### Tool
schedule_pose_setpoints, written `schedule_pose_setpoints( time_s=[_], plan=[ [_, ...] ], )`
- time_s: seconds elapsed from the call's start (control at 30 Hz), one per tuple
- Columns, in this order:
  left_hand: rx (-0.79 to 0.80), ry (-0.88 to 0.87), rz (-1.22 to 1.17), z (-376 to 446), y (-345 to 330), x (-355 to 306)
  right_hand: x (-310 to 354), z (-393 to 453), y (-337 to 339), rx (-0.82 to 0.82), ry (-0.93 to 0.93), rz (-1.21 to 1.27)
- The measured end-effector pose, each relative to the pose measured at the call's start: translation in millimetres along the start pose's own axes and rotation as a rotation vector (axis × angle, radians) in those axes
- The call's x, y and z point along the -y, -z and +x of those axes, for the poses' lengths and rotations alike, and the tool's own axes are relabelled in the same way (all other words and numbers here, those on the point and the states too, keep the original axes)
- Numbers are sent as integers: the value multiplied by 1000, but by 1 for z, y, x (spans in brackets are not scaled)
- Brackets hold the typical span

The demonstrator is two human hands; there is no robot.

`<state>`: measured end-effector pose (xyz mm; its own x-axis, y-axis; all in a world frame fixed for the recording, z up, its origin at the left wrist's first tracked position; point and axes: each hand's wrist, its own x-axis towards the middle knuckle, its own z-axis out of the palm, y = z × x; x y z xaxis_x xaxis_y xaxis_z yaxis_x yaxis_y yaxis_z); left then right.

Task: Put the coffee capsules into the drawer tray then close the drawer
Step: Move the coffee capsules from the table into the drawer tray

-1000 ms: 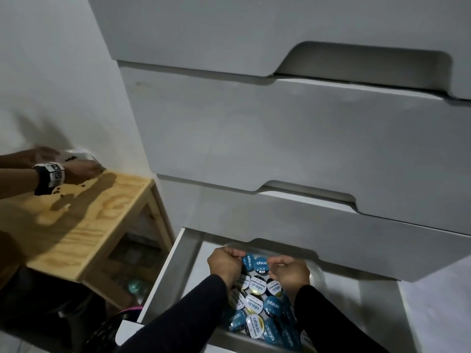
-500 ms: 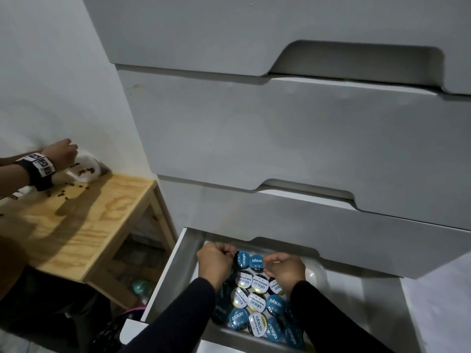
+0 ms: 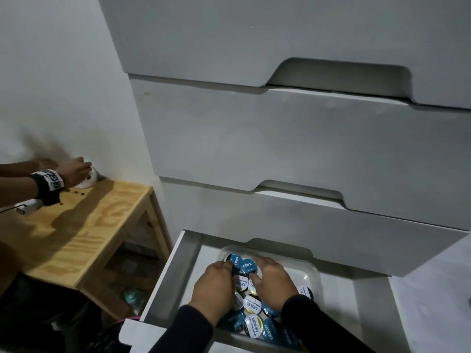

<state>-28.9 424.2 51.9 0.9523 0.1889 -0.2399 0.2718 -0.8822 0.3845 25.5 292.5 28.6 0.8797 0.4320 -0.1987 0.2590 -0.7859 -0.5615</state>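
The bottom drawer (image 3: 163, 289) of a white chest stands pulled out. Inside it sits a clear plastic tray (image 3: 312, 272) heaped with coffee capsules (image 3: 252, 304) that have blue, white and gold lids. My left hand (image 3: 212, 291) rests on the left of the heap, its fingers curled around a tilted blue capsule (image 3: 235, 261). My right hand (image 3: 275, 278) lies palm down on the middle of the heap, its fingers apart and pressing on the capsules. Both of my sleeves are dark and hide the front of the tray.
Closed drawers (image 3: 293, 154) overhang the open one from above. To the left stands a wooden side table (image 3: 84, 235) with scattered coffee beans. Another person's hand (image 3: 74, 171), with a black wristband, holds a white bowl (image 3: 88, 180) by the wall.
My hands have slid deeper into the tray. My right hand has flattened from a fist onto the heap. The other person's hand has moved along the wall over the table.
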Motion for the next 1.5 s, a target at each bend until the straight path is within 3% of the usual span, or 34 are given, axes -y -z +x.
schedule_pose_setpoints(
  time_s=[0.1,0.2,0.53,0.77,0.97,1.2,1.5],
  plan=[
    [-55,-105,113,-26,-11,-29,-10,-42,19,-69,112,-258],
    [-122,-115,149,-30,-18,-43,-16,-52,19,-237,231,-396],
    [-276,-135,109,-45,-17,-51,-14,-71,25,-389,271,-441],
    [-374,-114,-2,-69,-55,-148,-81,-125,96,-450,211,-451],
    [-531,-394,-85,-78,-101,-267,-171,-180,165,-558,69,-382],
    [-395,-503,-156,-86,-155,-377,-282,-233,210,-586,-113,-389],
    [-85,-478,-140,-40,-212,-435,-391,-241,228,-533,-374,-226]
  ],
)
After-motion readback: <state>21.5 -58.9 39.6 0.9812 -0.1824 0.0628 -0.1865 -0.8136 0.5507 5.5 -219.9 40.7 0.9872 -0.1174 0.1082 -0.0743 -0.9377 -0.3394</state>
